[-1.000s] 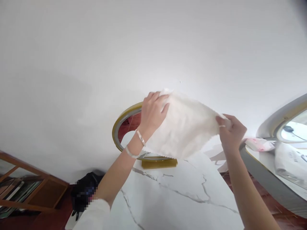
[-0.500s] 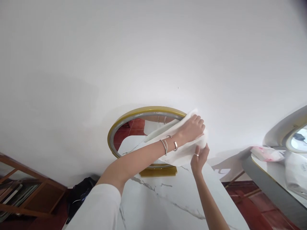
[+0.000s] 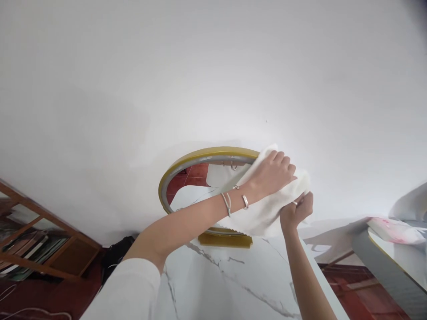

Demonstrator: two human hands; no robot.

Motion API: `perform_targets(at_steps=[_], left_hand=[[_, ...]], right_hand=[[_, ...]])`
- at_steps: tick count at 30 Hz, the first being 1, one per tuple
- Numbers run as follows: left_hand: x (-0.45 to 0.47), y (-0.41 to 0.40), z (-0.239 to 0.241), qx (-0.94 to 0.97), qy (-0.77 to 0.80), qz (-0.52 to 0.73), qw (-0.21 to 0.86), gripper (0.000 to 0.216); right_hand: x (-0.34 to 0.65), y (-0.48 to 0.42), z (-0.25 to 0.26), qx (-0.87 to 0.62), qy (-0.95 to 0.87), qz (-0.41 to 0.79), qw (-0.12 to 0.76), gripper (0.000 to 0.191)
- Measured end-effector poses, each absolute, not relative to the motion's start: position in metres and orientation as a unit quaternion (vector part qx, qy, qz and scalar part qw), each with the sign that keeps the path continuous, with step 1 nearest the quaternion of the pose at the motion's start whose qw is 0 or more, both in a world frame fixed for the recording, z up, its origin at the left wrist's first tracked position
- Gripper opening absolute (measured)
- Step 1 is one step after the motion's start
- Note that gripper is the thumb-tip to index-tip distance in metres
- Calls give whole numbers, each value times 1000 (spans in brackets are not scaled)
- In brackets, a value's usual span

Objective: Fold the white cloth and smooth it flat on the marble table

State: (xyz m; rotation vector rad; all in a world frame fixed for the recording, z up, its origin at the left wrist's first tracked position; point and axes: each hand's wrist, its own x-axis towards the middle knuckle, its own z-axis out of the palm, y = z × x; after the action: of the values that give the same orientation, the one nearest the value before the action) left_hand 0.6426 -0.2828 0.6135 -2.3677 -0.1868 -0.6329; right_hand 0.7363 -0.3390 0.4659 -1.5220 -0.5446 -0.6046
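A white cloth (image 3: pixel 267 212) is folded over between both of my hands in front of a round gold-framed mirror (image 3: pixel 187 165). My left hand (image 3: pixel 271 172), with bracelets on the wrist, lies on top of the cloth with its fingers curled over the upper edge. My right hand (image 3: pixel 296 211), a ring on one finger, pinches the cloth's right end from below. The cloth covers the right part of the mirror. The mirror stands on a gold base (image 3: pixel 225 240) at the back of a white marble table (image 3: pixel 233 284), against a white wall.
A wooden shelf (image 3: pixel 36 249) with books stands low at the left, with a dark bag (image 3: pixel 116 258) beside it. At the right edge is a second table (image 3: pixel 393 249) with a pink packet (image 3: pixel 395 231). The floor is red tile (image 3: pixel 360 284).
The cloth was held spread wide between my hands; my left hand then swung right over my right, folding the cloth. Both hands have since shifted slightly right.
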Motion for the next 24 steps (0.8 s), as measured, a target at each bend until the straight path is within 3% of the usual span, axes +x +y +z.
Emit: perform_targets(at_steps=[6, 12, 16, 20, 24], left_hand=[[567, -247, 629, -882, -151, -343, 287, 42], [472, -203, 593, -808, -263, -497, 177, 38], [418, -179, 541, -743, -333, -577, 67, 35], [393, -171, 476, -624, -424, -655, -41, 32], [389, -176, 415, -546, -481, -679, -99, 28]], right_hand=[[714, -318, 533, -629, -384, -382, 558, 35], [661, -275, 571, -583, -520, -393, 485, 38], [617, -241, 577, -506, -661, -340, 438, 34], [574, -219, 569, -385, -809, -281, 344, 44], [549, -217, 535, -270, -934, -105, 209, 44]])
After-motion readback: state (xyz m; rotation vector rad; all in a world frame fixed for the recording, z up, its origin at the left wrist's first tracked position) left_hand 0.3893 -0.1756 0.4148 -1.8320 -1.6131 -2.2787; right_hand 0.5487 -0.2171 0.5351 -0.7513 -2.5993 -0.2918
